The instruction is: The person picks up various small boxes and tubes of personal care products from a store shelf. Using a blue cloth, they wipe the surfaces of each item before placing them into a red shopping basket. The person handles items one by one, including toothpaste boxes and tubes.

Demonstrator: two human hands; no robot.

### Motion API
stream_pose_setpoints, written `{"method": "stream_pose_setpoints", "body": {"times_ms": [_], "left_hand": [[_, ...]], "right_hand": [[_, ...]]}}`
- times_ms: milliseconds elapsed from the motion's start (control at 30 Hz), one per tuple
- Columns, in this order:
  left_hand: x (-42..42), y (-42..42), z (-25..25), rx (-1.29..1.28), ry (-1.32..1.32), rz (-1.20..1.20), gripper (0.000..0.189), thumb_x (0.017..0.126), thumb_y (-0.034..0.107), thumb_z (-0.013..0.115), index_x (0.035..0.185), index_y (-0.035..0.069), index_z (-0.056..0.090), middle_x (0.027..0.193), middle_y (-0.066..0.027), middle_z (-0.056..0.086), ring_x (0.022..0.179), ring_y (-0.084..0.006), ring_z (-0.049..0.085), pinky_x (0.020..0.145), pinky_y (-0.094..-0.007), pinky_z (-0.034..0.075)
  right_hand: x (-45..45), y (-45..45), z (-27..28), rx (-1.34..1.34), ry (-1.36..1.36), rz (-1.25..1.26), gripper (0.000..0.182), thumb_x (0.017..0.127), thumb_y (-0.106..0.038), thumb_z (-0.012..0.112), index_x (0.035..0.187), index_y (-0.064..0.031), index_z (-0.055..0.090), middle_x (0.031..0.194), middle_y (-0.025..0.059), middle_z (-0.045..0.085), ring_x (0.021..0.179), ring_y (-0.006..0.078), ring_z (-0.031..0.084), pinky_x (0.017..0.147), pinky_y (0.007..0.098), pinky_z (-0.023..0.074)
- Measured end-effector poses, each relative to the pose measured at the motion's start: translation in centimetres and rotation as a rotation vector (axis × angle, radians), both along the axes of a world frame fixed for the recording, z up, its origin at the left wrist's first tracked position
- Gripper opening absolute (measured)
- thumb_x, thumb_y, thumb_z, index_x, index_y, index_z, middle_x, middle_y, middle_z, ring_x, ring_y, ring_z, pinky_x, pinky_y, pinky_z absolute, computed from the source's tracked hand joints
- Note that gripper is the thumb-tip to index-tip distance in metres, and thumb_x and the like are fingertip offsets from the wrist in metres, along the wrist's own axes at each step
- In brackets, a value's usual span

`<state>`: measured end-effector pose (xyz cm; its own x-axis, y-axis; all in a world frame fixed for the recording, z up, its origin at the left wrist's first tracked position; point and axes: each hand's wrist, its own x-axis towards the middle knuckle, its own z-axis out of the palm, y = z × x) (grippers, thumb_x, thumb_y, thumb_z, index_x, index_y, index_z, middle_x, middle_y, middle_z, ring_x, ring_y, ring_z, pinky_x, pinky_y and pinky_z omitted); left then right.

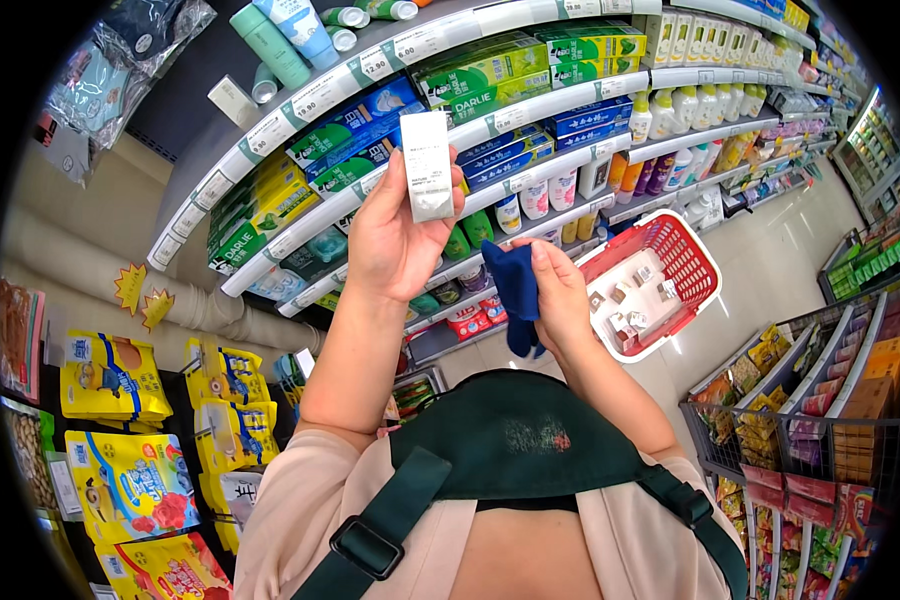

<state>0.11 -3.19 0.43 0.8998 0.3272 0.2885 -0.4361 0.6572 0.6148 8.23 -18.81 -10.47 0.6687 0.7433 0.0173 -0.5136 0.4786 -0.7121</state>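
Note:
My left hand [399, 225] holds up a small white carton [427, 166] with printed text, its thumb on one side and fingers on the other. Behind it are toothpaste boxes [487, 79] on the shelf. Lower and to the right, my right hand [559, 289] grips a dark blue cloth [515, 281] that hangs down in folds from the fingers. A red and white shopping basket [694, 244] stands on the floor beyond the right hand, with several small boxes [630, 322] lying in it.
Curved shelves [375, 64] with price strips span the front, carrying tubes, bottles [664, 116] and another small white carton [234, 101]. Yellow snack bags [112, 375] hang at left. A wire rack [795, 427] of packaged goods stands at right. Tiled floor [757, 225] runs between.

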Motion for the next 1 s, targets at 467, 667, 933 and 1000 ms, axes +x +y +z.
{"method": "stream_pose_setpoints", "body": {"times_ms": [467, 667, 933, 1000], "left_hand": [[0.4, 0.8, 0.0, -0.056, -0.064, -0.089, 0.052, 0.103, 0.028, 0.038, 0.145, 0.001, 0.025, 0.124, -0.0130, 0.052, 0.107, -0.0224, 0.056, 0.090, -0.0343, 0.051], [0.1, 0.6, 0.1, -0.052, -0.018, -0.040, 0.047, 0.103, 0.031, 0.037, 0.141, 0.003, 0.035, 0.117, -0.0108, 0.057, 0.103, -0.0200, 0.059, 0.085, -0.0331, 0.053], [-0.4, 1.1, -0.6, -0.054, -0.055, -0.095, 0.052, 0.103, 0.029, 0.038, 0.146, 0.002, 0.026, 0.124, -0.0119, 0.051, 0.107, -0.0223, 0.055, 0.090, -0.0346, 0.051], [-0.6, 0.8, -0.3, -0.077, -0.052, -0.094, 0.052, 0.103, 0.029, 0.038, 0.146, 0.002, 0.026, 0.124, -0.0119, 0.051, 0.107, -0.0223, 0.055, 0.091, -0.0348, 0.050]], "right_hand": [[2.9, -4.5, -7.7, 0.184, 0.540, 0.007, 0.049, 0.098, -0.044, 0.043, 0.125, -0.0049, 0.052, 0.125, 0.0109, 0.058, 0.118, 0.0272, 0.054, 0.105, 0.0448, 0.0400], [3.0, -5.0, -3.8, 0.322, 0.382, 0.205, 0.024, 0.092, -0.026, 0.053, 0.104, -0.0067, 0.061, 0.103, 0.0094, 0.063, 0.105, 0.0308, 0.058, 0.093, 0.0433, 0.0454], [0.9, -3.6, 2.6, -0.670, -1.676, -0.336, 0.043, 0.063, -0.026, 0.076, 0.102, -0.0107, 0.065, 0.098, 0.0121, 0.062, 0.096, 0.0327, 0.057, 0.083, 0.0395, 0.0468], [1.5, -2.9, 3.4, -0.508, -1.758, -0.398, 0.050, 0.060, -0.025, 0.078, 0.103, -0.0057, 0.061, 0.097, 0.0160, 0.060, 0.093, 0.0348, 0.057, 0.080, 0.0408, 0.0471]]}}
